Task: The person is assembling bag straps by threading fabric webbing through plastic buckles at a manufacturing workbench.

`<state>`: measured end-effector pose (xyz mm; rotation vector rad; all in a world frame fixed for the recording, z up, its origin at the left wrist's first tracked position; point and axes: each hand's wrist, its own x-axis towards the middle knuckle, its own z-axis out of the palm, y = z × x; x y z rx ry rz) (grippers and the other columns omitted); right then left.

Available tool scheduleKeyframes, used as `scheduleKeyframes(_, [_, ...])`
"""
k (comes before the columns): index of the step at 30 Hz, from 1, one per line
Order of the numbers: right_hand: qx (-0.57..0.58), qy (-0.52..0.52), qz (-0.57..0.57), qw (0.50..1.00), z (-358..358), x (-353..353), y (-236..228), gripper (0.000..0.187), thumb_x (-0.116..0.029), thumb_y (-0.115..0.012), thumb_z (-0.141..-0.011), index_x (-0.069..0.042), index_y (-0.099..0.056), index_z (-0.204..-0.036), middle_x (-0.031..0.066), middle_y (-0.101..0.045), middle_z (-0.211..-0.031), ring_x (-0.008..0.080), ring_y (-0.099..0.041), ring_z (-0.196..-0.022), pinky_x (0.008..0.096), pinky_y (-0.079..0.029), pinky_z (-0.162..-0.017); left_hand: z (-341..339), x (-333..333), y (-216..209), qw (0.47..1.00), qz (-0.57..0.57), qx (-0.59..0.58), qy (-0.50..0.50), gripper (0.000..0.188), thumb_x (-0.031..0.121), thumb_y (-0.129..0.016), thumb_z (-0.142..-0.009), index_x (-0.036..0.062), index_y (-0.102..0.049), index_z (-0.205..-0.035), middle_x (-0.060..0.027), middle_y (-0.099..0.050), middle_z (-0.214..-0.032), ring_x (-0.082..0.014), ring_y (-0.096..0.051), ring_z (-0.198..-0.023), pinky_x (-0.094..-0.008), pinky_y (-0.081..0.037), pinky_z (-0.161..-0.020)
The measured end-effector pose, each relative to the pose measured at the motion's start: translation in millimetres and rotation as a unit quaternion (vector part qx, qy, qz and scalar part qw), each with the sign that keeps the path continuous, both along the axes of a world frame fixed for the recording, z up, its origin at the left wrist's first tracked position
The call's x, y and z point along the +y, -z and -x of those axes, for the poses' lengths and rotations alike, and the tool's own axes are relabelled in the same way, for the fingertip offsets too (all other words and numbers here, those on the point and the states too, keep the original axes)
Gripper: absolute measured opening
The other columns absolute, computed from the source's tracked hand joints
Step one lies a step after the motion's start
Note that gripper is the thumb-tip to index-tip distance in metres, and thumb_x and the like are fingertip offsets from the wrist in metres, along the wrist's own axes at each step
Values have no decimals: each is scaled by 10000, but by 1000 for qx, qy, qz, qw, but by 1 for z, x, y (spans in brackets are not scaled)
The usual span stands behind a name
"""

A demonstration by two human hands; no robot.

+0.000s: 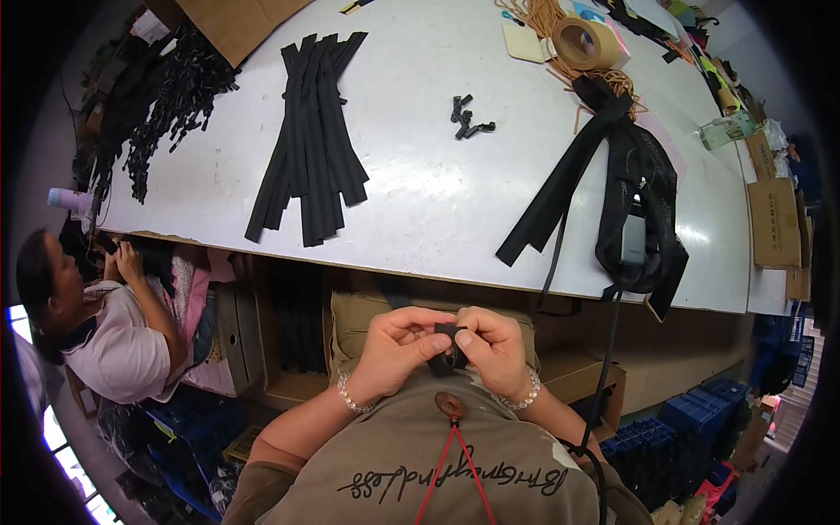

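My left hand [404,347] and my right hand [493,346] meet close to my body, just below the table's near edge. Both are closed, thumbs and fingertips pinching a short piece of black strap [448,333] between them. The fingers cover part of the strap, and a lower bit hangs in a loop under them. On the white table [411,227] ahead lies a fanned bundle of flat black straps [319,144], left of centre. Several small black plastic pieces [466,118], perhaps buckles, sit in a little pile further back.
At right are a black mesh bag [643,157] with a grey device [632,241], more black straps [556,197], a tape roll [591,44] and tan cord [535,13]. Tangled black pieces [179,96] and a cardboard box [241,26] stand back left. A co-worker [122,341] sits left.
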<state>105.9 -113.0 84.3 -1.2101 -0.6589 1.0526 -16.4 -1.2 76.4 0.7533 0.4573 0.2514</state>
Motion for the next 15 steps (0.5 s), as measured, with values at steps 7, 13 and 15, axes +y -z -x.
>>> scheduleKeyframes(7, [-85, 29, -19, 996, -2, 0, 0, 84, -29, -530, -828, 5, -516, -752, 41, -520, -725, 105, -458, -626, 229, -378, -561, -1, 4, -17, 987, -158, 36, -19, 222, -47, -653, -767, -28, -631, -987, -68, -637, -890, -102, -603, -780, -212, -495, -693])
scheduleKeyframes(13, [-288, 70, -83, 951, -5, 7, -8, 49, -17, -566, -782, 5, -522, -775, 85, -514, -712, 191, -480, -590, 268, -409, -559, 0, 8, -8, 916, -397, -28, -59, 214, -33, -667, -761, -22, -642, -974, -67, -648, -888, -95, -596, -774, -215, -491, -672])
scheduleKeyframes(15, [-311, 72, -83, 944, -5, 7, -9, 48, -10, -562, -775, 4, -516, -771, 87, -511, -709, 197, -480, -583, 275, -417, -562, -1, 5, -9, 919, -389, -17, -63, 207, -30, -666, -765, -21, -643, -970, -63, -647, -880, -94, -594, -775, -219, -491, -670])
